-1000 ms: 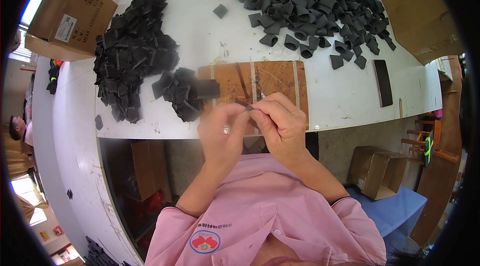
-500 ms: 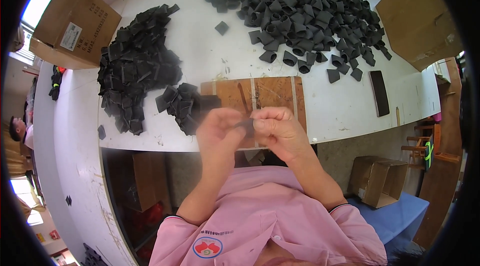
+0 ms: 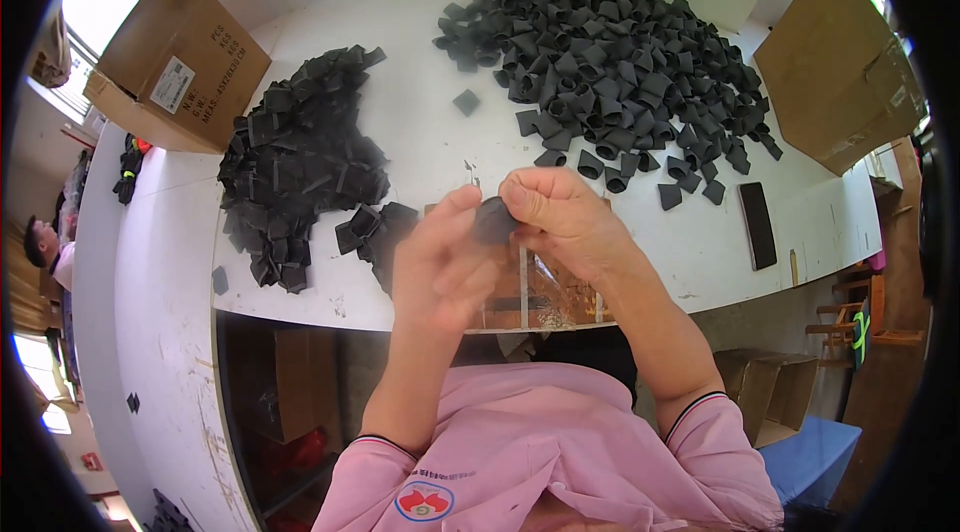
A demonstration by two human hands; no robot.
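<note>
i have both hands raised close under the camera, above the near edge of the white table (image 3: 430, 132). my left hand (image 3: 440, 262) and my right hand (image 3: 560, 217) meet on one small dark grey rubbery piece (image 3: 492, 222), which sits pinched between them in mid-air, just over the wooden board (image 3: 545, 292) that lies at the table's front edge. the right thumb and fingers are curled tight around the piece's right side; the left fingertips press against its left side, with the other left fingers loosely bent. so both hands are closed on that same piece, neither one spread.

on the table to my left lies a flat heap of black folded square pieces (image 3: 300, 167), some spilling toward the board. farther back and to my right is a bigger, looser pile of dark grey curled pieces (image 3: 620, 57), with a few strays at its near rim. one single dark square piece (image 3: 466, 102) lies alone between the two heaps. a brown cardboard box with a white label (image 3: 175, 57) stands at the far left corner, and a second brown cardboard box (image 3: 840, 67) sits at the far right. a slim black rectangular slab (image 3: 757, 224) lies flat on the right part of the table, well apart from my hands. another person (image 3: 45, 247) shows at the far left rim. my pink sleeves (image 3: 540, 452) fill the bottom.
</note>
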